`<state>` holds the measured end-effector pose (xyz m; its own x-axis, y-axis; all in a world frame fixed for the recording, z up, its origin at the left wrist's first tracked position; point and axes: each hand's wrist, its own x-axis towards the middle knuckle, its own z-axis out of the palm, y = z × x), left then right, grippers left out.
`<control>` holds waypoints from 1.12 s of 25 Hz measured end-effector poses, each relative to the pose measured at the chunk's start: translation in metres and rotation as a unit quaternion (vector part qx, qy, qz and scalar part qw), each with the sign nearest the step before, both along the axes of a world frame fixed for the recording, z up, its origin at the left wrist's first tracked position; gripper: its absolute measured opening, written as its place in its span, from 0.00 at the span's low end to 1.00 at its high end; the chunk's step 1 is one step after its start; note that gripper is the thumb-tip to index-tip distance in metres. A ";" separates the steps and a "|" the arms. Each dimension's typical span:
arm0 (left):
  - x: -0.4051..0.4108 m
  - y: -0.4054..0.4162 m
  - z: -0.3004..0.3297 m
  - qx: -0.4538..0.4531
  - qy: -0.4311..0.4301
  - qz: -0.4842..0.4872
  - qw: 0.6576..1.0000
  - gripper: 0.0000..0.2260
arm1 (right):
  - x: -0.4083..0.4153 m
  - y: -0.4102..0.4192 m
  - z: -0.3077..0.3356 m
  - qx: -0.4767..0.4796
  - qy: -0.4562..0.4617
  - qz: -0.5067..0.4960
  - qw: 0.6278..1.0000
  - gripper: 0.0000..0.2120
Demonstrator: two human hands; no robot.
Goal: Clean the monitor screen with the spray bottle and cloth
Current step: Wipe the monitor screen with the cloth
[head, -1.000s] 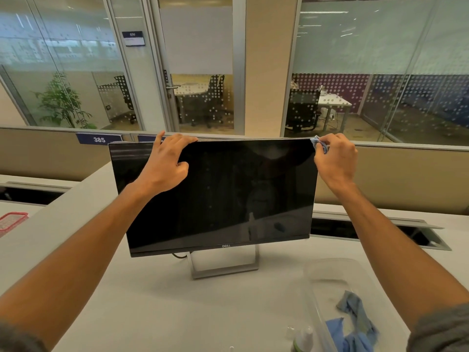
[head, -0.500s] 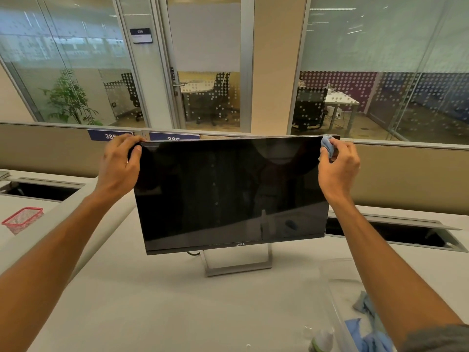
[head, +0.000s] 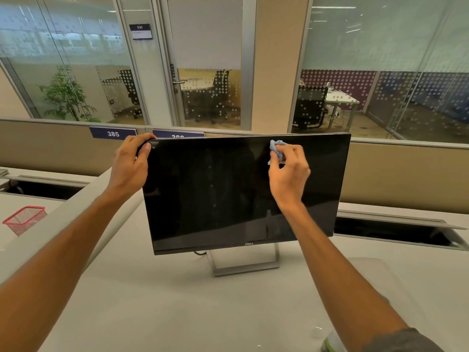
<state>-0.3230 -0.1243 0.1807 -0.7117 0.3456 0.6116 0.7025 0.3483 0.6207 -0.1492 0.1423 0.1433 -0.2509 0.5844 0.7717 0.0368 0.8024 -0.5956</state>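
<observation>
Right grip [head: 289,171] pinches blue cloth [head: 276,148] against monitor [head: 215,194] | left grip [head: 132,161] clasps its top-left corner

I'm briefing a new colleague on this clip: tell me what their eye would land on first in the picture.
The big black monitor on its metal stand, centre of the pale desk. The left hand grips its upper left corner, while the right hand presses a bunched blue cloth against the upper part of the screen. A red mesh basket sits far left.
</observation>
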 end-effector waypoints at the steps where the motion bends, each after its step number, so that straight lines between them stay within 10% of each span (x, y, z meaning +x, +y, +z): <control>1: 0.001 0.000 0.000 0.001 -0.001 -0.001 1.000 0.14 | -0.006 -0.011 0.000 0.011 0.001 0.012 1.000 0.07; 28: -0.001 -0.022 -0.021 0.091 -0.096 -0.084 0.988 0.19 | -0.080 -0.146 0.040 0.243 -0.078 0.194 0.947 0.12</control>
<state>-0.3240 -0.1465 0.1598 -0.7625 0.3651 0.5342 0.6046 0.1081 0.7891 -0.2296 -0.0037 0.1833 -0.5075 0.0098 0.8616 -0.2605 0.9514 -0.1643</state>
